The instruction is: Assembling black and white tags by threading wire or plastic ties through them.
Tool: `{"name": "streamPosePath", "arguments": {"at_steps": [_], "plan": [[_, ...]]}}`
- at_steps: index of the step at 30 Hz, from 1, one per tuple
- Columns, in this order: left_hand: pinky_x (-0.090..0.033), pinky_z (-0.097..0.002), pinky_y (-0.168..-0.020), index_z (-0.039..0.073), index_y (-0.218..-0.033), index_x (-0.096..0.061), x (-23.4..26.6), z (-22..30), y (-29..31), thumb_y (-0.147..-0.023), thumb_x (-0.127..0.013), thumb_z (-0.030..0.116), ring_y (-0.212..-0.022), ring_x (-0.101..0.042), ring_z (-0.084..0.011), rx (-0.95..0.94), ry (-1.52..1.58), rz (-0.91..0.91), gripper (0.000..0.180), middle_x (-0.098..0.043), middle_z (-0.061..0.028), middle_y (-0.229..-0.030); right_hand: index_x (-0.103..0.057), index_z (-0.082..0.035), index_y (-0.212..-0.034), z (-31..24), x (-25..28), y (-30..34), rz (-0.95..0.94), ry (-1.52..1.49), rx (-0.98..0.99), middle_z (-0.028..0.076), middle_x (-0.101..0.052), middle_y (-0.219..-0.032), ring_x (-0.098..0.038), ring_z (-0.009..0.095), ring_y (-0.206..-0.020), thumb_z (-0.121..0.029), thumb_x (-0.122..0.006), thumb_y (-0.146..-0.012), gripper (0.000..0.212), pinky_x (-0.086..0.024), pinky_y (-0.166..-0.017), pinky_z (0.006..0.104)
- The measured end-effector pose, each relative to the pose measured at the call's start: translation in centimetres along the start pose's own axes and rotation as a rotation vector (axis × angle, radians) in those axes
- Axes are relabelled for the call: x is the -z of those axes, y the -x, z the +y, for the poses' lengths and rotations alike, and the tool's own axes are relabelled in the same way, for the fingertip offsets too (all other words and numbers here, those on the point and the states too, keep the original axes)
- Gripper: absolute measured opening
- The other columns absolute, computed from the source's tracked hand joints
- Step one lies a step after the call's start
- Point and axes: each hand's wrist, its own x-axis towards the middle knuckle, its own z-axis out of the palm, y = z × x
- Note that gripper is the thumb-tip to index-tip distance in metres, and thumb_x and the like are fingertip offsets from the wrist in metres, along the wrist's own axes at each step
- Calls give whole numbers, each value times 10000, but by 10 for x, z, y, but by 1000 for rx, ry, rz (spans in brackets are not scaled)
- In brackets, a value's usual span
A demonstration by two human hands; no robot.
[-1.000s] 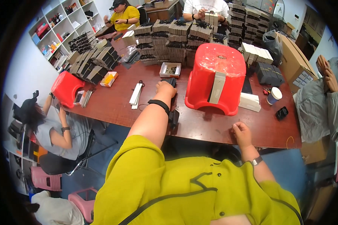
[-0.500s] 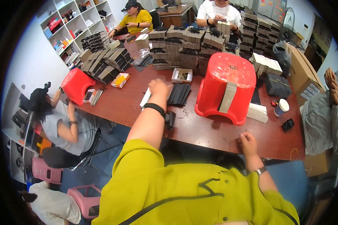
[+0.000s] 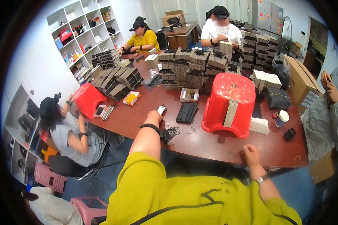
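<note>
My left hand (image 3: 153,117) reaches over the table, closed around a small white object with a dark end (image 3: 161,110), whose kind I cannot make out. Beside that wrist lies a tangle of thin black cable (image 3: 170,133). Right of the hand is a row of black flat strips (image 3: 187,112), with a small open box of tiny parts (image 3: 189,95) behind it. My right hand (image 3: 251,154) rests at the near table edge with curled fingers; what they hold, if anything, is hidden. In front of it stands an upturned red plastic stool (image 3: 218,101) with a grey strip bundle (image 3: 230,113) against its side.
Tall stacks of grey bundles (image 3: 193,69) fill the table's far side. A paper cup (image 3: 282,118) and a small black object (image 3: 289,133) lie at the right, near a cardboard box (image 3: 302,80). Another red stool (image 3: 88,100) stands left. Other people sit around the table.
My view has tilted up. My left hand has gone from the white piece beside the black strips to a closed grip on a small white object. My right hand has hardly moved.
</note>
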Motion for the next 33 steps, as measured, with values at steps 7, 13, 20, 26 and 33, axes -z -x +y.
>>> {"name": "streamPosePath", "arguments": {"at_steps": [7, 13, 20, 26, 33], "plan": [[-481, -418, -786, -49, -1112, -431, 15, -14, 7, -729, -736, 269, -916, -612, -371, -143, 460, 385, 584, -617, -250, -974, -585, -48, -816, -28, -7, 8, -41, -51, -38, 5, -563, -660, -519, 83, -574, -128, -588, -882, 103, -429, -547, 219], [-459, -308, -666, 24, -1030, -483, 25, 90, 110, -844, -650, 183, -720, -554, -174, -693, 1395, 240, 297, -562, -51, -869, -608, -28, -802, 1, -1, 7, 29, 200, 159, 37, -586, -712, -558, 109, -642, -158, -608, -862, 143, -456, -601, 263], [-473, -288, -662, 43, -964, -503, -118, 108, 178, -835, -635, 82, -795, -568, -117, -575, 993, 10, 188, -576, -34, -882, -590, -13, -790, -7, -12, 8, -56, 18, 6, 31, -576, -714, -544, 103, -609, -143, -597, -870, 153, -447, -573, 246], [-453, -249, -582, 52, -994, -512, -96, 131, 202, -819, -654, 96, -693, -554, -86, -443, 1167, -410, 230, -563, -8, -777, -567, -19, -799, 1, -1, 2, -37, 33, 175, 15, -534, -648, -522, 89, -558, -122, -584, -882, 133, -425, -514, 226], [-479, -290, -689, 26, -1043, -539, -91, 117, 197, -773, -678, 102, -780, -603, -153, -683, 756, -231, 313, -625, -77, -849, -578, -12, -820, -15, -2, 11, -57, 111, 134, 17, -564, -715, -545, 89, -605, -110, -593, -873, 113, -454, -568, 227]]}}
